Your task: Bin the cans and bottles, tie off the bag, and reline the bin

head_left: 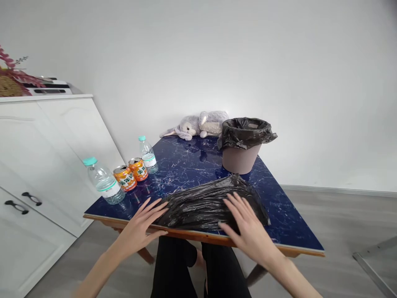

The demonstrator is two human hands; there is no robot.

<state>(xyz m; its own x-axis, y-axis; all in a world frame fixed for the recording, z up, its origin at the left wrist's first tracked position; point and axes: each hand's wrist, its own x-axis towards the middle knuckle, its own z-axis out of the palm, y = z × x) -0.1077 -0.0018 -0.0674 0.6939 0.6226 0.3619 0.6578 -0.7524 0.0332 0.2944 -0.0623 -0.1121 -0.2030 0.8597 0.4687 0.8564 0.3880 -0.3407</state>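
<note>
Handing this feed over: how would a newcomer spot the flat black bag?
Find the blue marbled table. Along its near edge, closer than the bin, lies a creased black bag, with the left hand at one end and the right hand over the other. Unlike the black liner draped over the bin, it lies flat on the table.

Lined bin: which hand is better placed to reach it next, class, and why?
Probably the right hand: it is nearer the lined bin, which stands beyond the black plastic bag. The left hand is at the bag's left end.
</note>
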